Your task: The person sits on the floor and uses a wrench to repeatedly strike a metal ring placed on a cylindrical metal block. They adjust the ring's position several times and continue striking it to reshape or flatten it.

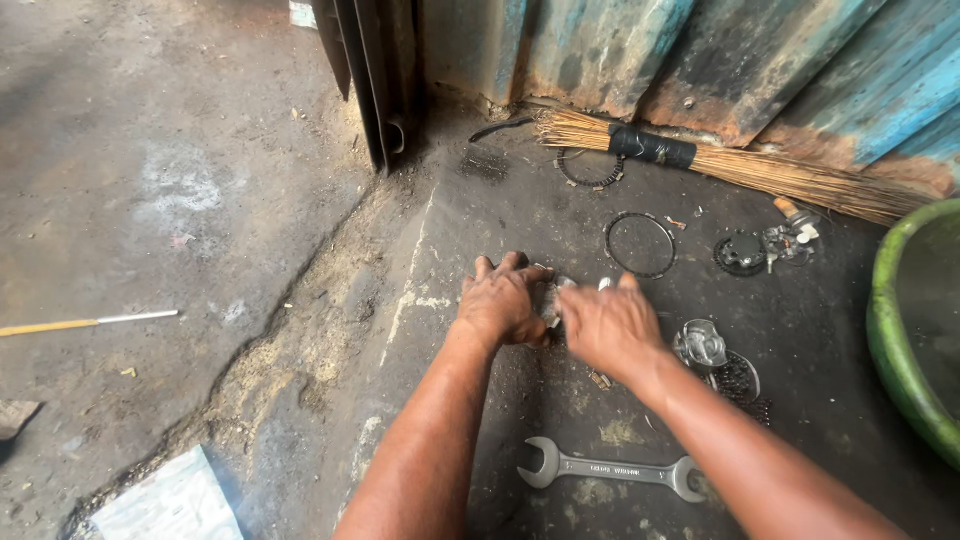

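Note:
Both my hands meet low over the dark oily floor. My left hand (503, 300) and my right hand (607, 325) are closed together around a small metal part (553, 300), of which only a shiny sliver shows between the fingers. What kind of part it is stays hidden. A double open-ended spanner (610, 468) lies on the floor just below my forearms.
A thin metal ring (640, 244) and a toothed ring (590, 170) lie beyond my hands. A straw broom (740, 165) rests along the rusty blue corrugated wall. Small engine parts (715, 350) and a gear (742, 254) lie right; a green basin (895, 340) stands far right.

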Demonstrator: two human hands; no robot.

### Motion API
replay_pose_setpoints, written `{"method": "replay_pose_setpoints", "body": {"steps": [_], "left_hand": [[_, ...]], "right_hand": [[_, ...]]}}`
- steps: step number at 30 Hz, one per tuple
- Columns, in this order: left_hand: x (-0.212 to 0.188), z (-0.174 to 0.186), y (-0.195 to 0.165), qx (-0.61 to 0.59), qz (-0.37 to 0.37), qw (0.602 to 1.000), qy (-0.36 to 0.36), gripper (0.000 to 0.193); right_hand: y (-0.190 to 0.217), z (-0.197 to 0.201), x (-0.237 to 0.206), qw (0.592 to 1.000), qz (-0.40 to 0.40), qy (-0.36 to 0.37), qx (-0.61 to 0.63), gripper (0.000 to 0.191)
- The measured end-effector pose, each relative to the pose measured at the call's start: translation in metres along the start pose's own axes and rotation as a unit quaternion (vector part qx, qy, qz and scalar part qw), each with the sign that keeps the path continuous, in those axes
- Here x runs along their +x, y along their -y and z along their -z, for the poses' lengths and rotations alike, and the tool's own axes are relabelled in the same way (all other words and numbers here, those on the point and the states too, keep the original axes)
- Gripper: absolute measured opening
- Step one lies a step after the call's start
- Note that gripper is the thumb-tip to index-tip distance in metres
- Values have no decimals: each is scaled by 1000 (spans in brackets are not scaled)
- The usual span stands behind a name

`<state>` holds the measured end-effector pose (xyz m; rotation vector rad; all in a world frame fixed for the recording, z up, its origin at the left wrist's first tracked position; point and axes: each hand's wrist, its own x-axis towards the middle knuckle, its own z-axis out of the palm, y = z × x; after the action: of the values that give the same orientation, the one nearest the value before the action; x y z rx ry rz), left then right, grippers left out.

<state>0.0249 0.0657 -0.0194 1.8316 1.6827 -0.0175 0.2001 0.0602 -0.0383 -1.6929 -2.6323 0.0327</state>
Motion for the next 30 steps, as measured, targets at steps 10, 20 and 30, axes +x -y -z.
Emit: {"method": "replay_pose_setpoints", "body": {"steps": [10, 20, 30], "left_hand": [[0, -1, 1, -2, -5, 1000, -18, 98], [4, -6, 3, 5, -1, 1000, -8, 98], [3, -4, 4, 13, -13, 1000, -18, 99]], "right_hand": [[1, 8, -10, 999, 16, 26, -26, 24], [9, 19, -9, 998, 15, 32, -48, 27], [4, 17, -7, 999, -3, 28, -23, 20]]}}
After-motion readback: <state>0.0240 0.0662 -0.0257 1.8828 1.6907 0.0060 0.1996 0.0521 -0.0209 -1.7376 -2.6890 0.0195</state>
